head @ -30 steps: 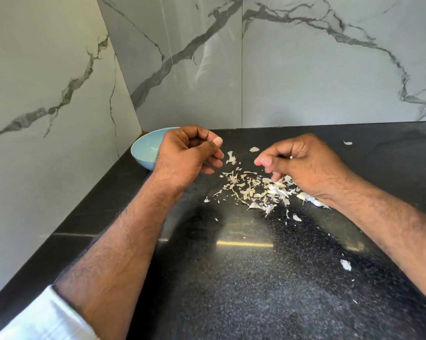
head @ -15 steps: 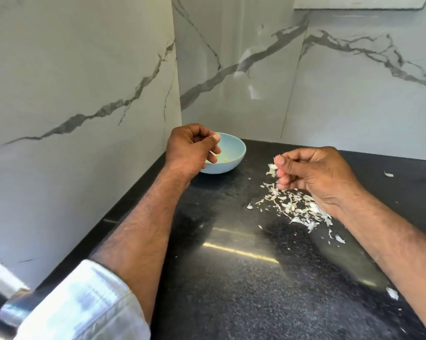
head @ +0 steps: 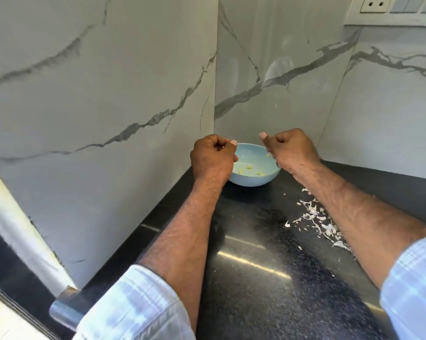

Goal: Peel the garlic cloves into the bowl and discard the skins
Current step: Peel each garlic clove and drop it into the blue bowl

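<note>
Pale blue bowl, frame centre, is now sitting between both hands, which have been travelling from the skins at right.

Both hands are hovering at its rim: left hand and right hand are curling their fingers tight, whether on a clove I cannot tell. Yellowish cloves are lying inside, so a drop seems underway; the left fist is covering the bowl's near-left rim.

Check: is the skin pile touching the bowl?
Apart. The head view shows bare black countertop between the blue bowl and the garlic skins, which lie nearer the person, under the right forearm.
</note>
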Available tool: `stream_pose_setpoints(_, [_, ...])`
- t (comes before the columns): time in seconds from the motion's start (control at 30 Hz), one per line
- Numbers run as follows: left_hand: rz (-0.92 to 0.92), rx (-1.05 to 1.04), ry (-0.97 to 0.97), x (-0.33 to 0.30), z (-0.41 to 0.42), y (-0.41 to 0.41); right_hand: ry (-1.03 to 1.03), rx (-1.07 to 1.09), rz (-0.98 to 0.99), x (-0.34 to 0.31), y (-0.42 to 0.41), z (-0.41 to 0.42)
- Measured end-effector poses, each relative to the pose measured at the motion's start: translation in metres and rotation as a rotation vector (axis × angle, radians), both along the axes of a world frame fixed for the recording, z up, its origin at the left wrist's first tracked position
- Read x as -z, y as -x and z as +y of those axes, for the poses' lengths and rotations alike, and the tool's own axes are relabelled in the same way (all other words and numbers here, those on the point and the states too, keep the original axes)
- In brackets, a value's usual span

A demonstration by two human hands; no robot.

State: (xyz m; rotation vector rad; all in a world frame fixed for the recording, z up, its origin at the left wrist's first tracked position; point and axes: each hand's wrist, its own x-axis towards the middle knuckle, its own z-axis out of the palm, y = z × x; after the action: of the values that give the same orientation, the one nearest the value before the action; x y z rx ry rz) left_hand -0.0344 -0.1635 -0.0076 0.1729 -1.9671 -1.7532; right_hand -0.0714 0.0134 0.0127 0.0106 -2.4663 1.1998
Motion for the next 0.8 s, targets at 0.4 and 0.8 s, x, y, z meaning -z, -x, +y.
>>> stream_pose_setpoints(0.4, [0.024,0.171,0.158,0.002,0.026,-0.018,0.392,-0.308,-0.274,-0.021,-0.078,0.071])
stream_pose_setpoints(0.8, [0.136,0.785,0.501,0.030,0.098,-0.055,-0.057,-0.191,-0.109,-0.001,-0.156,0.168])
